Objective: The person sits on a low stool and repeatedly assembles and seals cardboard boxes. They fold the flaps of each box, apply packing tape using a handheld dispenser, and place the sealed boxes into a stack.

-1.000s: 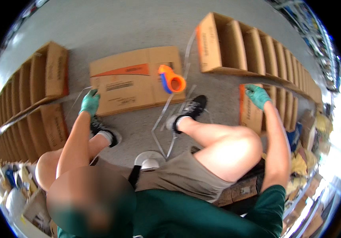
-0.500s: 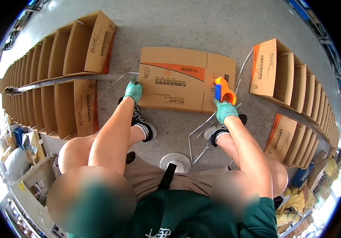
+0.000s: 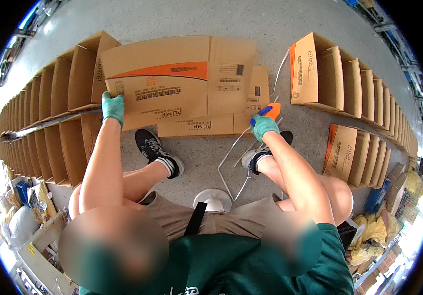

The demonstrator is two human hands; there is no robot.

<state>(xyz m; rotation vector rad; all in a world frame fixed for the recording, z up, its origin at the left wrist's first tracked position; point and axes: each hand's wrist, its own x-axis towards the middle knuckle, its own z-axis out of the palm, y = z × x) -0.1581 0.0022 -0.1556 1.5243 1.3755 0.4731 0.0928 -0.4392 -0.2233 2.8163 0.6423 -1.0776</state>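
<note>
The gloved left hand (image 3: 112, 107) grips the edge of a flattened cardboard box (image 3: 172, 81); the right hand (image 3: 263, 126) clenches an orange tape dispenser (image 3: 270, 111).

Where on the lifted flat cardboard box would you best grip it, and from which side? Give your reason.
Judging by its pose, grip the flat cardboard box at its bare left edge, from the left, where the left hand already holds it; the right hand holds an orange tape dispenser.

Packing warehouse: rows of cardboard boxes (image 3: 49, 98)

Both arms stretched forward, gloved left hand (image 3: 112, 107) clamped shut, gloved right hand (image 3: 263, 126) fisted
</note>
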